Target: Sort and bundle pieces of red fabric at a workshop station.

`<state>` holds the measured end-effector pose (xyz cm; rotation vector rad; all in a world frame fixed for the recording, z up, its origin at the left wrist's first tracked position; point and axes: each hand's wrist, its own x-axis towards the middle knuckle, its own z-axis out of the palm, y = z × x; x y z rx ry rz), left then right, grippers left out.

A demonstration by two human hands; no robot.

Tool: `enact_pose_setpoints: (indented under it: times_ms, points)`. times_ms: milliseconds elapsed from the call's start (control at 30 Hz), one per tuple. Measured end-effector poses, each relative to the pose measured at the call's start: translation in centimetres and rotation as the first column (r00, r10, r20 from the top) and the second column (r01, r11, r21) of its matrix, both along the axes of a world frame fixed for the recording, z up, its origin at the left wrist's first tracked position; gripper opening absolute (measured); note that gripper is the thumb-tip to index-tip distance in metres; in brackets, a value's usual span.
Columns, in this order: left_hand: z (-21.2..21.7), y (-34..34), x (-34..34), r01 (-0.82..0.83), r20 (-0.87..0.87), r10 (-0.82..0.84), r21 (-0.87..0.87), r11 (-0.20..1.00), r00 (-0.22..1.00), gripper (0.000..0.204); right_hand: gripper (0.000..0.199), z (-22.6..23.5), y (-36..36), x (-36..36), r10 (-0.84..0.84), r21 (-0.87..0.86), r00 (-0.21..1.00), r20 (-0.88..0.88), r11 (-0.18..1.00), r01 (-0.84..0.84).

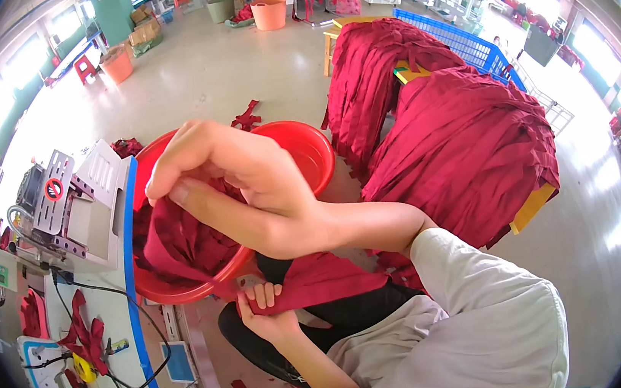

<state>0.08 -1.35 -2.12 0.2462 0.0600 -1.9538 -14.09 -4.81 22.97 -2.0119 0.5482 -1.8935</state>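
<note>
"Since both hands are busy, what do they have?"

"Just off the near right of the red tub (pixel 176 295), the left hand (pixel 269 311) is curled tight round a maroon cloth strip (pixel 328 282) spread across the lap (pixel 245 347). Above the tub, the right hand (pixel 248 186) is bent, thumb against fingers, seemingly pinching the same cloth; it hides most of its own grip."

"How far along does it look?"

"Partway through one piece, I'd judge, as the strip isn't yet let go. Loose cloth (pixel 186 243) is heaped inside the tub, and thick bundles of strips (pixel 467 153) hang over a yellow frame (pixel 538 206) well to its right. Which of those is done and which is left, I can't tell."

"And the surface, the room?"

"Left of the tub stands a white, blue-edged desk (pixel 130 326) with a white machine (pixel 101 172) and cloth scraps (pixel 86 338) on it. Behind the tub, to its right, sits a second red tub (pixel 318 147); past it stretches a pale, shiny floor (pixel 274 75). Far beyond the tub is an orange bin (pixel 271 14), and off to its right, behind the bundles, a blue crate (pixel 461 39)."
</note>
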Motion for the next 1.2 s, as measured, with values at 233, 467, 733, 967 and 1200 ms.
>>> enact_pose_setpoints:
  times_ms: [233, 467, 733, 967, 1200]
  points:
    - [4.2, 0.2, -1.7, -0.084, 0.101, 0.08, 0.033, 0.996, 0.992, 0.023, 0.011, -3.2, 1.5, 0.9, 0.198, 0.403, 0.978, 0.059, 0.892, -0.205]
    - [2.2, 0.9, -1.7, 0.043, 0.011, -0.042, -0.217, 0.975, 0.999, 0.024, 0.011, -5.8, 1.9, 1.1, 0.159, 0.499, 0.98, -0.122, 0.863, -0.078]
    - [0.4, 0.7, -1.3, -0.034, -0.091, 0.016, -0.207, 0.978, 0.996, 0.061, 0.025, -12.3, 4.2, -0.2, 0.255, 0.669, 0.919, -0.3, 0.743, 0.012]
    - [0.9, 1.0, -1.4, -0.1, 0.185, 0.091, 0.043, 0.994, 0.979, 0.017, 0.037, -18.1, 6.6, -1.7, 0.103, 0.656, 0.849, -0.518, 0.685, 0.317]
    - [1.8, 1.5, -1.6, -0.077, 0.292, 0.062, 0.039, 0.996, 0.954, 0.028, 0.026, -18.5, 6.9, -2.3, 0.09, 0.879, 0.948, -0.304, 0.412, 0.242]
